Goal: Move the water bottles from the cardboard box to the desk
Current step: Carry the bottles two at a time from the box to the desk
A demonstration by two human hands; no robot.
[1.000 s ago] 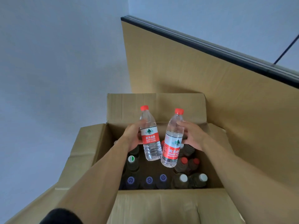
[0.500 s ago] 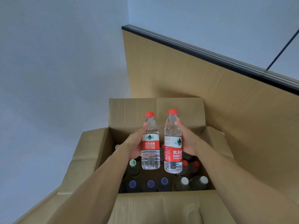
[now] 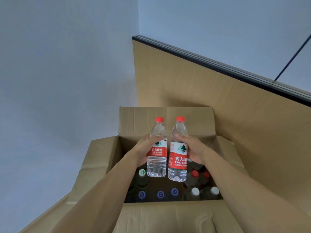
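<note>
Two bottles up! Left hand (image 3: 143,151) fingers grip one water bottle (image 3: 156,148), right hand (image 3: 195,148) fingers wrap another bottle (image 3: 178,148); plenty of capped bottles (image 3: 195,192) below the fingers in the cardboard box (image 3: 165,120), none on the surface yet.

Two clear water bottles, red caps, red-and-white labels, both upright and side by side above the open cardboard box (image 3: 104,158). Left bottle (image 3: 157,148) is gripped at mid-body by the left hand (image 3: 143,150); right bottle (image 3: 178,150), slightly lower, by the right hand (image 3: 193,148). Their labels nearly touch. The box has its flaps open; more bottles stand inside, caps red (image 3: 195,173), white (image 3: 195,191), blue (image 3: 160,194) and one white-green (image 3: 142,172).
</note>
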